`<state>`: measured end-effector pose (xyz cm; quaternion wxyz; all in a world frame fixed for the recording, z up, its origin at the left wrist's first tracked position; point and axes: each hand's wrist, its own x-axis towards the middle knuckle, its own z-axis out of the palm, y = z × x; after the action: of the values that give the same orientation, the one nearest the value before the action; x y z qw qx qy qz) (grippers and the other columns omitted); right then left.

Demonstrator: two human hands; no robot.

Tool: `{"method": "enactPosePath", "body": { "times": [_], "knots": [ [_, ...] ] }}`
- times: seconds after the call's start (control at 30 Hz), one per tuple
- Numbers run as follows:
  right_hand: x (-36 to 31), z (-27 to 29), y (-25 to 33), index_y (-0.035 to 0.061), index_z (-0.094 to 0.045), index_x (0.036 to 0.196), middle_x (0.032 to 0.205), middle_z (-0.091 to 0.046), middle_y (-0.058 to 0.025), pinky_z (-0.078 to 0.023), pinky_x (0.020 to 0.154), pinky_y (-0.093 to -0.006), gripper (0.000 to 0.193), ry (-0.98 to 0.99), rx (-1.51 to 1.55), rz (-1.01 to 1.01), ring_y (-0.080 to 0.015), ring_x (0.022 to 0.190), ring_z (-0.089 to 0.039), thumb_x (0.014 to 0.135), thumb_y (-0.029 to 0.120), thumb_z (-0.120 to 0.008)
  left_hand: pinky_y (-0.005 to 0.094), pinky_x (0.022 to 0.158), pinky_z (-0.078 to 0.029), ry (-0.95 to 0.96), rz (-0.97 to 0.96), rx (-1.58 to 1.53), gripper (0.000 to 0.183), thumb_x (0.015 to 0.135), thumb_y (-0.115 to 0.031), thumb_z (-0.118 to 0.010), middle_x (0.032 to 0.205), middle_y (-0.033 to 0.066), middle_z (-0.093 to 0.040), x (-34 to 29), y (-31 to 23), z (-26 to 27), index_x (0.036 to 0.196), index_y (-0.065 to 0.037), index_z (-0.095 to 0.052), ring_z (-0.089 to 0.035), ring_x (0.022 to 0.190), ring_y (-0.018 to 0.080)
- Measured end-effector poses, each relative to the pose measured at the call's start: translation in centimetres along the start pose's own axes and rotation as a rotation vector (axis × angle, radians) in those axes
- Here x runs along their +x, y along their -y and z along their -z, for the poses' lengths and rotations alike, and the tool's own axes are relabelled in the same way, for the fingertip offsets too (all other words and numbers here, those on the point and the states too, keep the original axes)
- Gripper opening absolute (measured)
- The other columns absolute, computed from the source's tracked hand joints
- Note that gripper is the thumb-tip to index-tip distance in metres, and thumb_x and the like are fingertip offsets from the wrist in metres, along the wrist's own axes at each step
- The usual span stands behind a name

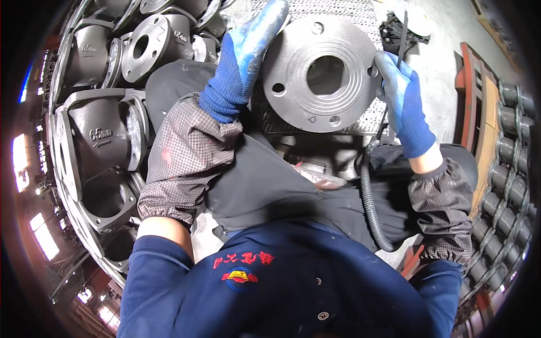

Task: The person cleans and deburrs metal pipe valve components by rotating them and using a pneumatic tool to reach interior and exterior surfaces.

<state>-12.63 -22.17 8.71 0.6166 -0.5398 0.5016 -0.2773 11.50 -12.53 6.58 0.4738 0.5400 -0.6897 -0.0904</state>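
Note:
A grey cast-metal valve body (287, 62) faces up with its round flange, which has a wide centre opening and bolt holes near the rim. My left hand (253, 48), in a blue coated glove, lies along the flange's left edge with its fingers stretched out. At the right edge, by a bolt hole, is my gloved right hand (401, 104), closed around a thin dark rod (403, 36). Its fingers are partly hidden. Below that hand, a ribbed grey hose (367, 197) hangs down across my right leg; whether it joins the rod is hard to tell.
Similar grey castings (98, 135) crowd a rimmed container at my left. Beneath the flange lies a textured metal work surface (360, 17). Small dark pieces (400, 31) sit in a heap beyond my right hand. Rows of dark cylindrical parts (510, 163) are stacked at far right, beside a red frame (466, 96).

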Motion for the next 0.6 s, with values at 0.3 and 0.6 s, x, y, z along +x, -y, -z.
{"method": "enactPosePath", "body": {
  "times": [0.3,0.6],
  "knots": [
    [3.9,3.7,-1.8,0.0006,-0.062,0.099,0.078,-0.059,-0.0014,-0.046,0.062,-0.0228,0.030,-0.008,-0.157,0.048,-0.0088,0.068,-0.054,0.093,0.027,-0.049,0.0404,0.097,-0.043,0.075,-0.247,-0.072,0.049,0.093,-0.010,-0.043,0.127,0.0226,-0.052,3.9,-2.5,-2.5,0.140,-0.005,-0.032,-0.056,0.112,0.0350],
    [5.5,3.6,-1.5,0.0027,-0.064,0.094,0.071,-0.060,-0.0017,-0.046,0.055,-0.0236,0.033,-0.045,-0.288,0.031,-0.0098,0.059,-0.055,0.094,0.032,-0.048,0.0375,0.098,-0.041,-0.060,0.113,-0.747,0.046,0.096,-0.023,-0.041,0.130,0.0190,-0.050,5.3,-0.8,-4.0,0.136,-0.001,-0.039,-0.055,0.113,0.0291]
  ]
}}
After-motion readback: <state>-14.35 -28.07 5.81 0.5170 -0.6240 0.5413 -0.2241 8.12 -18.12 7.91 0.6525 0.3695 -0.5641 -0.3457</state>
